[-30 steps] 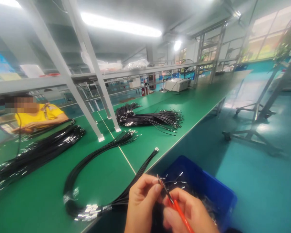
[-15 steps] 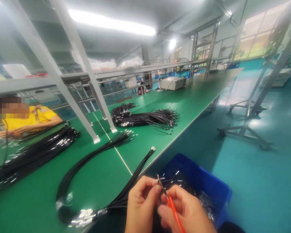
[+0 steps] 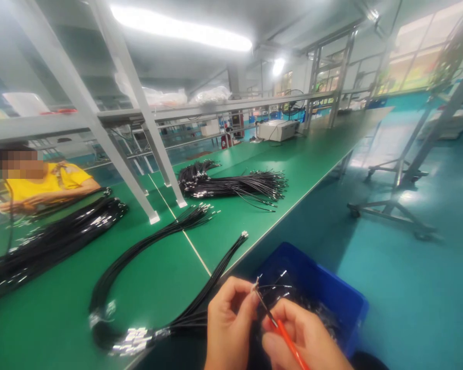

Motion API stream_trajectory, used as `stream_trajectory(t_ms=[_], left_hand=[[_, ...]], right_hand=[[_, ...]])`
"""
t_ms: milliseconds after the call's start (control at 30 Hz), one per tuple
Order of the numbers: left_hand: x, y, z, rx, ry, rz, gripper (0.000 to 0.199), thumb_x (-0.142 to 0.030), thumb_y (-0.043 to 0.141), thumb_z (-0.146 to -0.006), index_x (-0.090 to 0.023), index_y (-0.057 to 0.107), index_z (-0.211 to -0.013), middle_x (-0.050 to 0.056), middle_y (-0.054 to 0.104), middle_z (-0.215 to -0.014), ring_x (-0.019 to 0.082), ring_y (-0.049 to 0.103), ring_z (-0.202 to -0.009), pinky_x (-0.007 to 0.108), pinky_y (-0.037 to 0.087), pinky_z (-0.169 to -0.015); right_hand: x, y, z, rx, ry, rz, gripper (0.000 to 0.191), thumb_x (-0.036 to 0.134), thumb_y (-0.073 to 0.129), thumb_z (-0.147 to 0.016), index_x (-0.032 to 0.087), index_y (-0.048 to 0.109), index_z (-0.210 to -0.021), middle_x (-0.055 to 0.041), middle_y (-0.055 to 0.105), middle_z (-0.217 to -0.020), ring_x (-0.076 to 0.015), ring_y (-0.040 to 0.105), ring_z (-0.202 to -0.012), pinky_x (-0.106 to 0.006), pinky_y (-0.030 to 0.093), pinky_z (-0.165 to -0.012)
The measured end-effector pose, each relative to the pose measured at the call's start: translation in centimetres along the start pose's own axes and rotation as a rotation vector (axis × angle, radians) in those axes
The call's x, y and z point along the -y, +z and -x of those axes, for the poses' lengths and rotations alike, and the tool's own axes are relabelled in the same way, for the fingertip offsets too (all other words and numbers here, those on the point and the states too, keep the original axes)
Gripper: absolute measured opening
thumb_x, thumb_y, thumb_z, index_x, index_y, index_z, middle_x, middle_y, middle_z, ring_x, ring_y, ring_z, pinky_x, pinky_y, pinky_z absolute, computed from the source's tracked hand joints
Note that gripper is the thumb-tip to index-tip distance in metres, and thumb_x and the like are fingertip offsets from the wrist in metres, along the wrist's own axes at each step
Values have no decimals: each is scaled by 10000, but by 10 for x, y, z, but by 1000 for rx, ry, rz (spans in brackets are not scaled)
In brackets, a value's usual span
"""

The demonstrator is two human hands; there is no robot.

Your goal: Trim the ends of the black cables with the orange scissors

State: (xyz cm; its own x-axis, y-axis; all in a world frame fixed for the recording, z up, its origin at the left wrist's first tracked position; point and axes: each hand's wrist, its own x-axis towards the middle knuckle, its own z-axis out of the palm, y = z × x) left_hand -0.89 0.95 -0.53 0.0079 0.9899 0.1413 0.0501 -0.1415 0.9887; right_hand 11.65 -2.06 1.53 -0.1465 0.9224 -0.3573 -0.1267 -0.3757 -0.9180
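Note:
At the lower middle, my left hand (image 3: 231, 318) pinches the small end of a thin cable between thumb and forefinger. My right hand (image 3: 303, 334) is closed around an orange-handled tool (image 3: 287, 339), whose thin metal tip meets the cable end at my left fingertips. Beneath and behind both hands stands a blue bin (image 3: 332, 288) with dark cables in it. A curved bundle of black cables (image 3: 118, 270) with pale ends lies on the green table (image 3: 162, 288), left of my hands.
Another black cable pile (image 3: 239, 186) lies further back, and a long bundle (image 3: 61, 231) at the left. A person in yellow (image 3: 57, 185) sits across the table. Shelf posts (image 3: 154, 128) rise from the tabletop. A wheeled metal frame (image 3: 395, 205) stands on the right.
Both hands have shifted slightly right, with the tool still against the cable end. The view has moved a little.

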Motion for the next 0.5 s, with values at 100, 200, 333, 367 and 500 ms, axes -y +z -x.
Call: stream_trajectory(t_ms=[100, 200, 333, 367, 500], left_hand=[[2, 1, 0, 14, -5, -3, 129, -268, 638, -779, -169, 656, -699, -7, 615, -613, 131, 563, -556, 206, 459, -533], [5, 2, 0, 16, -24, -12, 130, -264, 626, -787, -172, 649, -699, -1, 614, -633, 149, 582, -586, 228, 470, -564], [5, 4, 0, 14, -12, -21, 123, -256, 626, -781, -171, 648, -695, -2, 615, -628, 144, 574, -574, 220, 461, -546], [5, 4, 0, 11, -6, -28, 119, -250, 626, -779, -171, 648, -692, -3, 617, -626, 142, 572, -571, 215, 458, -538], [5, 7, -1, -6, 7, -61, 105, -230, 616, -773, -171, 644, -690, -8, 614, -608, 137, 563, -554, 205, 445, -517]], right_hand=[[3, 0, -2, -15, 17, 28, 160, 262, 622, -629, 203, 490, -696, 71, 541, -431, -40, 371, -343, -172, 247, -361], [4, -1, -4, -5, 41, 38, 192, 293, 638, -632, 210, 481, -706, 66, 560, -435, -26, 321, -296, -168, 199, -318], [6, -3, -5, 10, 90, 64, 224, 320, 659, -642, 209, 472, -695, 58, 579, -450, -24, 356, -303, -154, 212, -318], [6, -4, -6, 13, 104, 77, 231, 332, 660, -647, 207, 472, -698, 56, 584, -449, -24, 363, -305, -152, 219, -322], [0, -7, -4, 10, 105, 89, 247, 351, 665, -638, 205, 472, -684, 74, 543, -426, -35, 385, -329, -155, 260, -356]])
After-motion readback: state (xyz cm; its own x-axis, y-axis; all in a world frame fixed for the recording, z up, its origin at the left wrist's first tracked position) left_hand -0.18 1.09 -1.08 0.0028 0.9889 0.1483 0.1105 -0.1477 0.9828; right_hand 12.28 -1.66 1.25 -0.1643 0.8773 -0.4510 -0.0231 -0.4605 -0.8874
